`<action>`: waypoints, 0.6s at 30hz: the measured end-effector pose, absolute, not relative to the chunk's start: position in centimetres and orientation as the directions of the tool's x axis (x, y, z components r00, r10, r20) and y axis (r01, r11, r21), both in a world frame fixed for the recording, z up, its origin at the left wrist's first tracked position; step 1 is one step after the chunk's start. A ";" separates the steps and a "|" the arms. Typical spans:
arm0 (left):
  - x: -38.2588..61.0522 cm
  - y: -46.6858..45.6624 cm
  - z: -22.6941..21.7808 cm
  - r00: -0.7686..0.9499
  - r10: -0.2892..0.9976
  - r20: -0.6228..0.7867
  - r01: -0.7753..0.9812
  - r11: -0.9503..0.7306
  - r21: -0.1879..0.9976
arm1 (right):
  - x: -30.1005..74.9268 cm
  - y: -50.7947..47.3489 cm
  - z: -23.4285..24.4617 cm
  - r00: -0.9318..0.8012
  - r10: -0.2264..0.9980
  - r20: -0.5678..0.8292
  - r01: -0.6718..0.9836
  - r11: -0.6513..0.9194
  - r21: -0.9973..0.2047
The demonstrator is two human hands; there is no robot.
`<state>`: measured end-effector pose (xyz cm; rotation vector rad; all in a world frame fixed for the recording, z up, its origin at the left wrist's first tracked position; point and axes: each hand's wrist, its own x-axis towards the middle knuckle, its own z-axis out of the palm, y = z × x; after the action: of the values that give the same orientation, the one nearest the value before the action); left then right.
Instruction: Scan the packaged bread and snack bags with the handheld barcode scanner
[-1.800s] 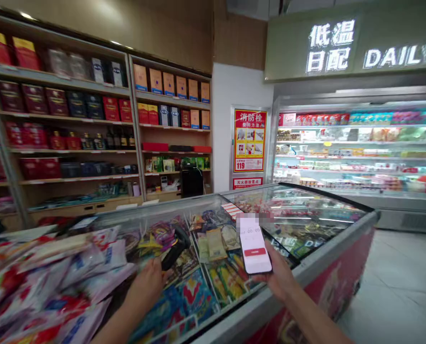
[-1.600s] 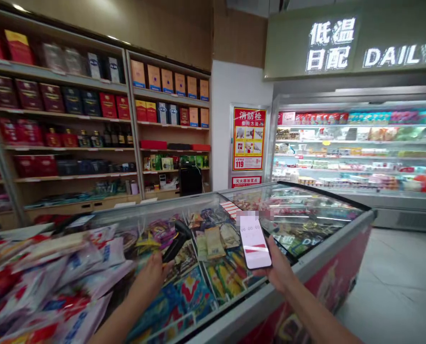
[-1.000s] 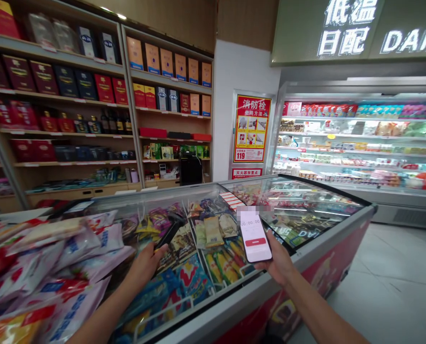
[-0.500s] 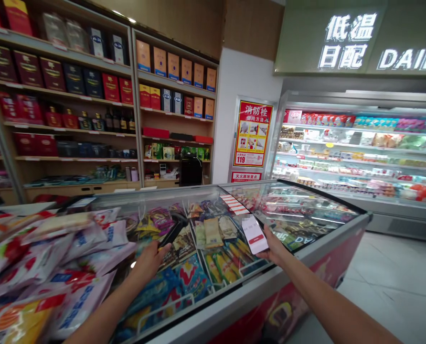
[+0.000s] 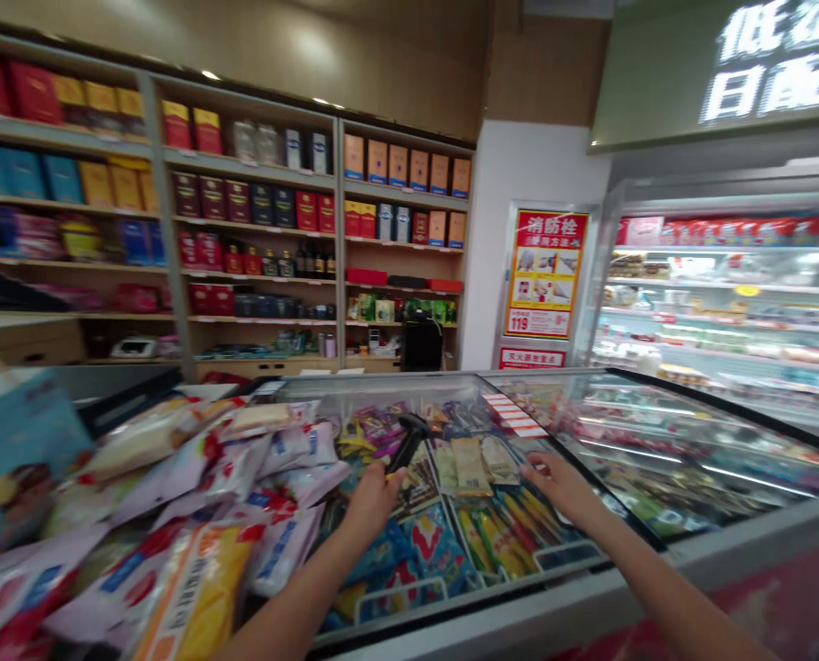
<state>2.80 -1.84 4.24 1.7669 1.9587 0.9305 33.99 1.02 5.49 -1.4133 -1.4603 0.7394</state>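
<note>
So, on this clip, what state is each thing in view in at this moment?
Left hand: closed around the scanner's handle.
Handheld scanner: black, gripped, head tilted up.
Right hand: open, empty.
Chest freezer's right glass lid: closed.
Refrigerated display case: lit, stocked.
Overhead LED sign: lit.

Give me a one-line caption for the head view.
Left hand gripping a black handheld barcode scanner over a glass-topped chest freezer of packaged goods, right hand open above it.
</note>
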 end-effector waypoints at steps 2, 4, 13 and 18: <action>4.1 -2.8 4.5 -0.145 0.968 0.205 0.750 -0.028 0.661 | 29.0 0.1 5.0 -0.113 0.992 0.049 0.133 0.063 -0.989; 5.4 -3.6 4.6 -0.108 0.961 0.255 0.754 -0.088 0.651 | 23.7 -0.9 4.6 -0.217 0.976 -0.006 -0.166 -0.043 -0.985; -1.7 -12.9 3.7 -0.214 0.759 0.615 0.892 -0.105 0.440 | 14.4 -1.9 3.0 -0.158 0.983 -0.088 -0.756 -0.178 -0.630; -10.8 -18.0 3.5 -0.633 0.644 0.430 0.771 0.471 0.429 | 16.7 -3.8 3.1 -0.154 0.988 -0.024 -0.728 -0.129 -0.674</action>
<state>-10.79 -18.00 3.53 1.4006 2.8685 1.0209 16.70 -3.78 3.08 -0.5637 -0.6188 1.6459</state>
